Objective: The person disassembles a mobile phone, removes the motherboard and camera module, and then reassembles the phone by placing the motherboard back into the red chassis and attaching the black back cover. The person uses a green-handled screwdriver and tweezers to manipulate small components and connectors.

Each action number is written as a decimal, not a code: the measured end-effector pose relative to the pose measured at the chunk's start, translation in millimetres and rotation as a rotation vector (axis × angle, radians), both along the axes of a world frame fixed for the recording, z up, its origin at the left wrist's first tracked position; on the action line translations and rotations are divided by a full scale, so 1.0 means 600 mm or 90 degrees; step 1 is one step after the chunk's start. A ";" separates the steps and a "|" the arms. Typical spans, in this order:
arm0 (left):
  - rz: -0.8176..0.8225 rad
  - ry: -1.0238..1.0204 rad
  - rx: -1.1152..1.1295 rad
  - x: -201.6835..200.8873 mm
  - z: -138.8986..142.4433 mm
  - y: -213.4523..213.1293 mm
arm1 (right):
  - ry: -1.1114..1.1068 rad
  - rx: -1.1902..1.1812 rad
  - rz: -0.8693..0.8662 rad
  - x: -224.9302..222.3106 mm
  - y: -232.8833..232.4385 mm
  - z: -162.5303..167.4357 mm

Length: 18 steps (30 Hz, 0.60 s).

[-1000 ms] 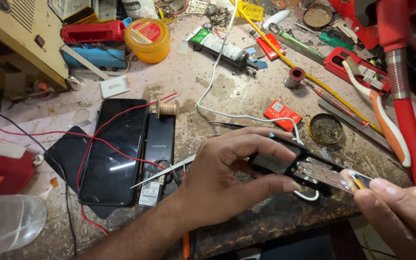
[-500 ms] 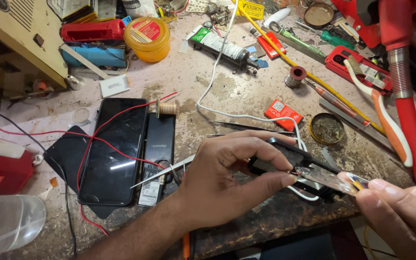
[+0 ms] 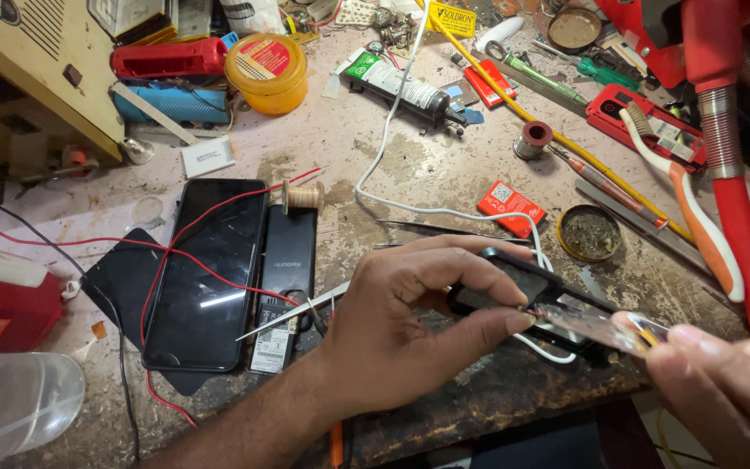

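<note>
My left hand (image 3: 397, 334) grips a small black phone-like device (image 3: 514, 291) at the bench's front edge, thumb and fingers pinching its near end. My right hand (image 3: 726, 391) comes in from the lower right and holds a thin metal blade tool (image 3: 596, 323) whose tip lies against the device beside my left thumb. A white cable (image 3: 444, 213) runs across the bench and loops under the device.
A black smartphone (image 3: 206, 278) with red wires (image 3: 175, 252) over it lies left, beside a dark battery pack (image 3: 286, 278) and tweezers (image 3: 292, 313). A yellow tub (image 3: 266, 74), solder spool (image 3: 533, 139), round tin (image 3: 589, 233), toothbrush (image 3: 687, 208) and red pipe (image 3: 735, 200) crowd the back and right.
My right hand has slid the blade tool leftward along the device toward my left thumb. My left hand has shifted its pinch slightly; the rest of the bench is unchanged.
</note>
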<state>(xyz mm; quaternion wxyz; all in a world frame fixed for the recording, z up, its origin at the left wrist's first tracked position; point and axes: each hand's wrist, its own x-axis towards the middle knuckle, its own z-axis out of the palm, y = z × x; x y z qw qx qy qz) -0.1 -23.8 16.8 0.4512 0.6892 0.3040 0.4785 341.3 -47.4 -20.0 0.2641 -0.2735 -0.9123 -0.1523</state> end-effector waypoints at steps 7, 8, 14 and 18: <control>0.041 0.001 -0.077 0.006 0.000 0.000 | 0.265 -0.170 -0.182 -0.091 0.002 0.022; 0.056 0.030 -0.067 0.005 0.000 0.002 | 0.292 -0.187 -0.202 -0.102 0.003 0.029; -0.055 -0.211 -0.191 0.018 -0.010 0.004 | 0.292 -0.273 -0.221 -0.146 0.013 0.073; -0.099 -0.213 -0.263 0.019 -0.017 0.007 | 0.176 -0.176 -0.121 -0.148 0.021 0.083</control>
